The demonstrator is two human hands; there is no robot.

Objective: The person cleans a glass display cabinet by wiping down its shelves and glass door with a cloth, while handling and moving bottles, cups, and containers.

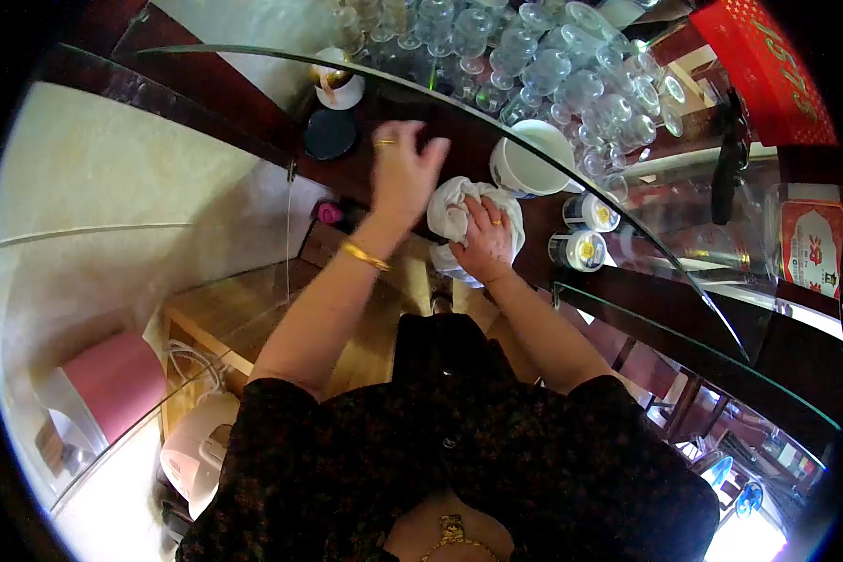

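Observation:
My right hand [487, 239] presses on a bunched white cloth [451, 208] at the edge of a dark wooden shelf [389, 101], its fingers curled into the folds. Raised over the shelf to the left of the cloth is my left hand [406, 178], slightly blurred, its thumb apart from the fingers and nothing in it. A dark round lid or dish [331, 134] lies just beyond that hand. Close to the cloth's far right side stands a white mug or tub [534, 159]. Two small white-topped jars [585, 251] sit right of my right hand.
Many stemmed glasses [543, 70] crowd the area behind a curved glass shelf edge [421, 89]. A white cup [339, 89] stands at the back left. A red box [768, 70] is at far right. Below left are a wooden table [239, 304] and a pink appliance [197, 450].

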